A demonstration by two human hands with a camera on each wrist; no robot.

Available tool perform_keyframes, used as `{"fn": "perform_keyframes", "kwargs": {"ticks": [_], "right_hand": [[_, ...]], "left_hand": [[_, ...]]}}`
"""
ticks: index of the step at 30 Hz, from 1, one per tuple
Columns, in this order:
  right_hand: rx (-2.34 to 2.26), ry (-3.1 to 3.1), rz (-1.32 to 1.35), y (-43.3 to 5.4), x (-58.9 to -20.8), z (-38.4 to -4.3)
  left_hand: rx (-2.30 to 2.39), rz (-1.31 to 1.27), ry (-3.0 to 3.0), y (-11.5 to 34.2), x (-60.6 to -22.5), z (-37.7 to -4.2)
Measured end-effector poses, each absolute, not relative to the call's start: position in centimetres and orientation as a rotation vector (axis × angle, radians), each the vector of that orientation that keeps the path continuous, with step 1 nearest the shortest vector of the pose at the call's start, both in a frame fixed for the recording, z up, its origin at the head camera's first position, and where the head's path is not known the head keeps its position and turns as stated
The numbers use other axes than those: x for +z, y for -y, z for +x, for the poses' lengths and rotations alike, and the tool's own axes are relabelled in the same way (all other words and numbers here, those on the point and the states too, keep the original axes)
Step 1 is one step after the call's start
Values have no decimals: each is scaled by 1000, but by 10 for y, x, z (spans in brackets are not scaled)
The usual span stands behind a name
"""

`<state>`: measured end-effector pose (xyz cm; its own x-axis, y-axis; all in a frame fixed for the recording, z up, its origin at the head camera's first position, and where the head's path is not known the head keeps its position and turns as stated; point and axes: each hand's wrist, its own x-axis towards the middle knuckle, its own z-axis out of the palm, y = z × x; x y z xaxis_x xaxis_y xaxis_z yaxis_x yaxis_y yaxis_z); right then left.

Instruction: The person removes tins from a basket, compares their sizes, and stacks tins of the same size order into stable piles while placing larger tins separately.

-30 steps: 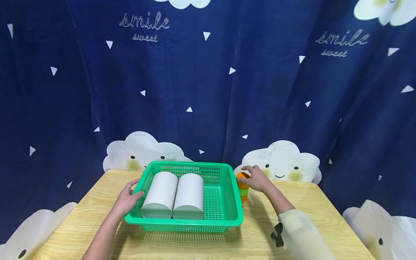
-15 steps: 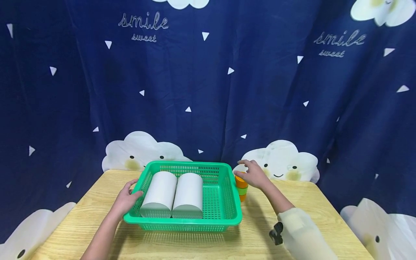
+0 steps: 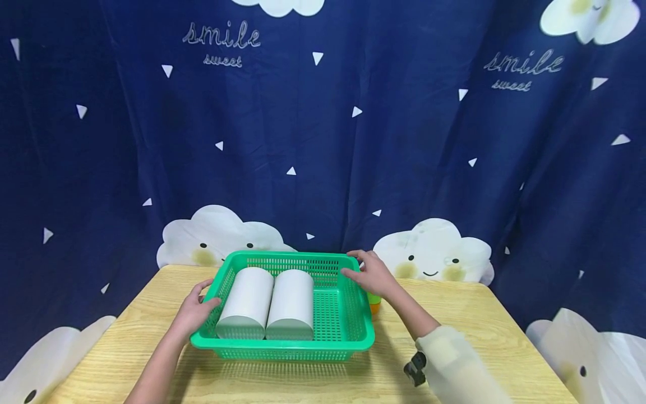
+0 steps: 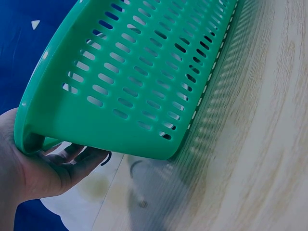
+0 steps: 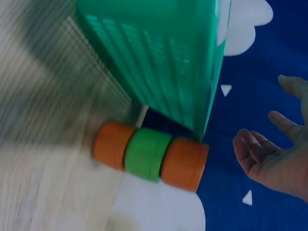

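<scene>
A green plastic basket (image 3: 282, 346) rests on the table, two white cylinders lying side by side in it, a left cylinder (image 3: 248, 300) and a right one (image 3: 291, 303). My left hand (image 3: 194, 310) grips the basket's left rim, thumb over the top and fingers underneath, as the left wrist view shows. Behind the basket's right wall stands a stack of orange and green round pieces (image 5: 148, 154), mostly hidden in the head view. My right hand (image 3: 372, 274) reaches over the stack toward the back right corner, fingers spread and holding nothing; the right wrist view shows it apart from the stack.
The pale wooden table (image 3: 454, 336) extends to both sides of the basket. A dark blue curtain (image 3: 282, 123) with white clouds hangs right behind its back edge.
My right hand has moved left and off the stack's top, up to the basket's back right corner. My left hand keeps its grip on the rim.
</scene>
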<state>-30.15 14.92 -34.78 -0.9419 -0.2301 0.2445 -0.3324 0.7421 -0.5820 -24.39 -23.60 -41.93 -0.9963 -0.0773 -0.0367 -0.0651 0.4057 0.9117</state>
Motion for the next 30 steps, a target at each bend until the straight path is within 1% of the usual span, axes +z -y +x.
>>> {"fn": "perform_keyframes", "kwargs": {"ticks": [22, 30], "right_hand": [[1245, 2850, 394, -97, -389, -295], [1279, 2861, 339, -79, -396, -290]], "left_hand": [[-1701, 140, 2626, 235, -420, -245], [-1687, 137, 2628, 237, -421, -245]]}}
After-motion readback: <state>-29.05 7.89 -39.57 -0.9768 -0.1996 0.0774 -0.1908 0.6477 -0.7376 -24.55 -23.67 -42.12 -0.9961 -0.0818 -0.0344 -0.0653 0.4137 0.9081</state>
